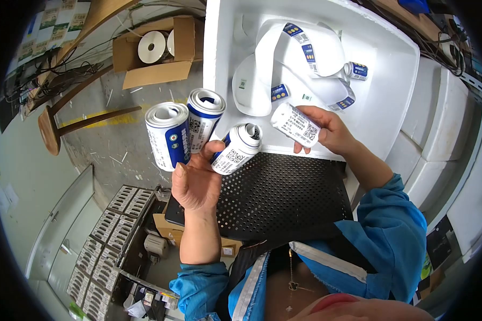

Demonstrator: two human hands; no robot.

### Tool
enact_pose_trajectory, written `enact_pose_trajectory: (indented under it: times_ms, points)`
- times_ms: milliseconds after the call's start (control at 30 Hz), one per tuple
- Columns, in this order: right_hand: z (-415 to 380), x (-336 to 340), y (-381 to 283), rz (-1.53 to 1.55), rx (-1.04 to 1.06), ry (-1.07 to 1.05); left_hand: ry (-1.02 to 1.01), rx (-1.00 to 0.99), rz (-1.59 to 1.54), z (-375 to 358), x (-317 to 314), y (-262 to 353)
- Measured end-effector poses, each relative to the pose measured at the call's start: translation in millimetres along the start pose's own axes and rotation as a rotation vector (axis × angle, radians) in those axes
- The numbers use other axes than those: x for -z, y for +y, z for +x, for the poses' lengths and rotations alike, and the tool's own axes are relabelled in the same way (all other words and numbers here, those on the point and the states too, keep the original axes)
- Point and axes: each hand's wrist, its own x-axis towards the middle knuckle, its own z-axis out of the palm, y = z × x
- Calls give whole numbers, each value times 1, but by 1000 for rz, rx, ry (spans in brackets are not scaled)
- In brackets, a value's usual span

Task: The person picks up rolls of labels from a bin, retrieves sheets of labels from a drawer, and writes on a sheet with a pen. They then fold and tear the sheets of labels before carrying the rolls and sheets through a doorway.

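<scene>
Three rolled-up strips of printed labels are gathered in my left hand (198, 184), its fingers closed about them: a left label roll (167, 138) with a blue band, a middle label roll (201, 124) behind it, and a right label roll (235, 152) showing a QR code. Another label roll (296, 125), white with black print, is gripped by my right hand (326, 131) at the near edge of the white foam box (412, 59). Inside that box lie a loose, looping label strip (265, 64) and a small label roll (357, 71).
A perforated black seat (289, 187) is below my hands. An open cardboard box (185, 40) with white rolls stands on the floor at upper left, near a wooden stool (51, 131). Rows of boxed items (102, 241) fill a rack at lower left. White foam boxes (439, 112) are stacked at right.
</scene>
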Motion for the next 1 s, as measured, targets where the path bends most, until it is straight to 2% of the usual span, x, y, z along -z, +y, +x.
enact_pose_trajectory:
  times_ms: [100,200,267,333,400,467,500,567,600,667,733,800,833,867,933,1000]
  points:
    - [-2,-3,-7,15,-17,-26,15,27,27,0,-1,0]
    - [-4,2,-5,-108,87,88,21,27,9,0,-1,1]
    - [-7,27,-13,-751,-136,35,22,-21,-59,0,-1,2]
    - [-4,54,10,-877,-217,107,42,-64,-61,1,-2,6]
    - [4,84,47,-1299,-157,263,35,-92,-23,2,-10,9]
    - [37,94,81,-1355,92,383,18,-108,-57,2,-13,9]
    - [53,102,95,-1356,94,378,25,-115,-47,1,-13,8]
    - [80,116,122,-1772,267,223,36,-124,-25,2,-12,8]
    - [88,124,132,-1765,271,220,64,-106,-1,1,-10,7]
    - [95,137,144,-1660,68,55,112,-81,-26,2,-10,7]
    - [88,136,138,-1582,-10,97,138,-76,6,2,-6,8]
    - [70,122,128,-613,-219,367,127,-71,-6,3,-8,9]
    - [60,91,90,-300,-309,359,115,-64,-18,3,-9,10]
    - [50,75,72,-305,-317,362,119,-62,-27,2,-10,9]
    - [30,55,46,-10,-263,250,58,-47,-37,4,-12,7]
    - [19,32,22,-38,-209,244,27,-31,-63,6,-17,7]
